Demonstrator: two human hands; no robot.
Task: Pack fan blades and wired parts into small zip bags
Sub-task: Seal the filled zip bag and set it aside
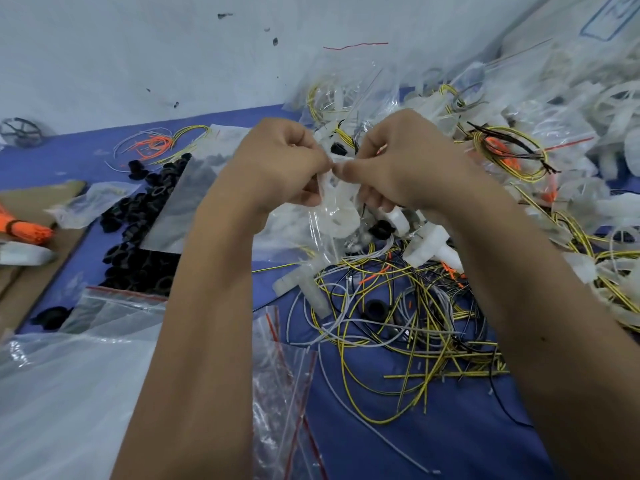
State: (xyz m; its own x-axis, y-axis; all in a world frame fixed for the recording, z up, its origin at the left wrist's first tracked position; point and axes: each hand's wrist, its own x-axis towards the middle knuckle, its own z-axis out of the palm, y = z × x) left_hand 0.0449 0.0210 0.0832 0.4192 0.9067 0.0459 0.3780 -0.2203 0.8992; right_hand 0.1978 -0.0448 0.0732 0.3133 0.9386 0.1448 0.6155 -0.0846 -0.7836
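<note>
two hands are in view, and together they hold one small clear zip bag. at least three more red-striped zip bags lie flat near the bottom edge, and one bundle of orange ties sits at the left. the black round parts, yellow-striped wires and white fan blades lie in heaps too tangled to count.

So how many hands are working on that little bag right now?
2. The left hand pinches the zip bag top from the left, and the right hand pinches it from the right, above the wires. None hidden.
</note>
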